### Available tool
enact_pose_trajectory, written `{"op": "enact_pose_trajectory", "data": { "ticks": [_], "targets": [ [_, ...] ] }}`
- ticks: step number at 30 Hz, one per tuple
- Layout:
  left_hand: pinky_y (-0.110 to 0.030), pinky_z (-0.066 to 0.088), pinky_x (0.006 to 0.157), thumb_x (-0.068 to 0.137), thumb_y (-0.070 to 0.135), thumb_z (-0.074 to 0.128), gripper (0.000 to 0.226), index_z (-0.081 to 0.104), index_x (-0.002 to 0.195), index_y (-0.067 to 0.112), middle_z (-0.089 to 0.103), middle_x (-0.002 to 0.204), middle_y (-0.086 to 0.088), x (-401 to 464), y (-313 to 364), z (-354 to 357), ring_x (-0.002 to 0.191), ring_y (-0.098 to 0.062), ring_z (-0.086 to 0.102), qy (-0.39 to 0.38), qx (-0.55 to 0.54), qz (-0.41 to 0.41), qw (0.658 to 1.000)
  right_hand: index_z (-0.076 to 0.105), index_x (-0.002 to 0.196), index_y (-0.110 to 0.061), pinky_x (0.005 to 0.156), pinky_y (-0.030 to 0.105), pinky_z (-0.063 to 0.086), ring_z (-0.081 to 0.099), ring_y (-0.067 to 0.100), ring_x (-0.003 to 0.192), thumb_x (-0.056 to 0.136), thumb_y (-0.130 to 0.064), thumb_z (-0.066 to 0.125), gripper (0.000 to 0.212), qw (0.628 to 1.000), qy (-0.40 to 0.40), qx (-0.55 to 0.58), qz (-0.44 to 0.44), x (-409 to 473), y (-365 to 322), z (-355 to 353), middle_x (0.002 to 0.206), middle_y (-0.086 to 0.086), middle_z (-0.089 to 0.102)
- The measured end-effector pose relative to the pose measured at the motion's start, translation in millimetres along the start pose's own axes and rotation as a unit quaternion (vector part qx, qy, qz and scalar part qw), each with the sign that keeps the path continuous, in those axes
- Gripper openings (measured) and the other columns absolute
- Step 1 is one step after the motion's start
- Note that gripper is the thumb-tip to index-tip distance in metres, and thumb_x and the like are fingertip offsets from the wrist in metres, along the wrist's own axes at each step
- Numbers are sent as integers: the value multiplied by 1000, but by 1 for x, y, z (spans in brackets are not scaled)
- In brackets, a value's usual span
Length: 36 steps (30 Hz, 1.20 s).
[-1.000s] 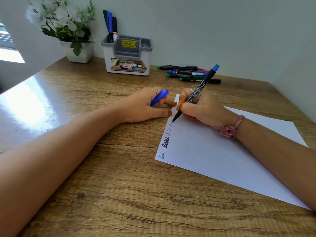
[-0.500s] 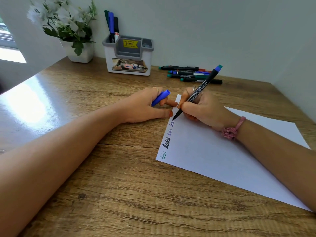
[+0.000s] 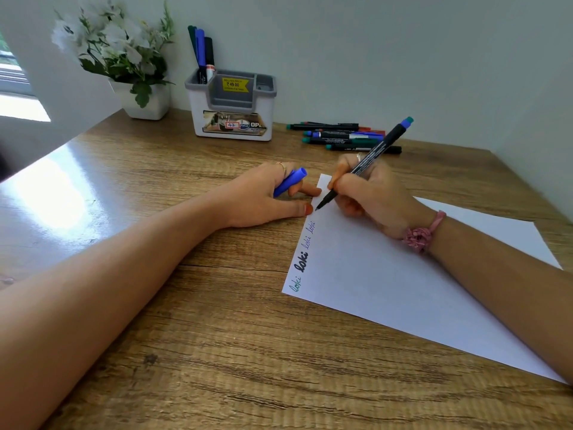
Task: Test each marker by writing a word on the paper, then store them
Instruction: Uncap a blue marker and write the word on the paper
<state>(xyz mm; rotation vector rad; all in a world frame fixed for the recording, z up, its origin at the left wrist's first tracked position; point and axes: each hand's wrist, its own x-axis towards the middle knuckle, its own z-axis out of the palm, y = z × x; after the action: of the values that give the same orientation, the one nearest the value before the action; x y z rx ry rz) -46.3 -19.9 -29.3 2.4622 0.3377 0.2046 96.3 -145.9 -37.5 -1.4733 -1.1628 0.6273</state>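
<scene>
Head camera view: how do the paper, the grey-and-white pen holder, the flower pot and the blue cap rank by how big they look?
1. paper, largest by far, though nearest the camera
2. pen holder
3. flower pot
4. blue cap, held in the left hand

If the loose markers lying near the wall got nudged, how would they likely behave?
The loose markers look slim and round-barrelled, so they would probably roll on the smooth wooden table. Several lie bunched side by side, so one nudge likely shifts the neighbours too. They seem light and stiff, easy to pinch up.
</scene>
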Motion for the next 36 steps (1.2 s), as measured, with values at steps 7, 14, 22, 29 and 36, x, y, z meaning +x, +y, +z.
{"op": "enact_pose_trajectory", "data": {
  "ticks": [7, 14, 22, 29, 36],
  "targets": [
    [-6, 37, 59, 90, 33, 57, 30, 59, 105, 8, 49, 65, 45, 0, -5, 1, 65, 12, 49, 50, 21, 43, 998, 51, 71, -11, 38, 18, 22, 30, 6, 39, 72, -6, 46, 6, 982, 62, 177, 12, 3, -2, -2, 45, -6, 38],
    [-25, 36, 67, 89, 42, 54, 28, 39, 71, 26, 56, 87, 4, 1, -8, 4, 80, -9, 48, 72, 66, 28, 995, 65, 70, -14, 46, 18, 32, 48, 7, 53, 76, -18, 39, 28, 975, 27, 221, 18, 1, -1, -6, 59, -1, 54],
    [-21, 31, 62, 91, 41, 52, 27, 38, 74, 25, 44, 81, 8, 1, -7, 5, 73, -7, 41, 76, 123, 25, 989, 56, 79, -14, 49, 23, 31, 44, 15, 57, 78, -13, 45, 12, 991, 27, 128, 3, -2, -3, -3, 60, 2, 62],
    [-25, 33, 66, 89, 28, 55, 11, 44, 88, 26, 42, 88, 4, 0, -5, 6, 74, -11, 45, 146, 155, 108, 971, 53, 74, -16, 43, 18, 36, 47, 10, 43, 78, -16, 70, 18, 993, 49, 104, -7, -5, -8, 1, 76, 11, 74],
    [-2, 33, 72, 89, 18, 60, 36, 57, 125, 19, 45, 88, 13, 0, -8, 4, 79, 9, 45, 179, -15, 111, 977, 75, 78, -23, 45, 18, 37, 49, 14, 50, 77, -25, 67, 9, 990, 49, 131, -2, -5, -8, -3, 59, 2, 66]
  ]
}}
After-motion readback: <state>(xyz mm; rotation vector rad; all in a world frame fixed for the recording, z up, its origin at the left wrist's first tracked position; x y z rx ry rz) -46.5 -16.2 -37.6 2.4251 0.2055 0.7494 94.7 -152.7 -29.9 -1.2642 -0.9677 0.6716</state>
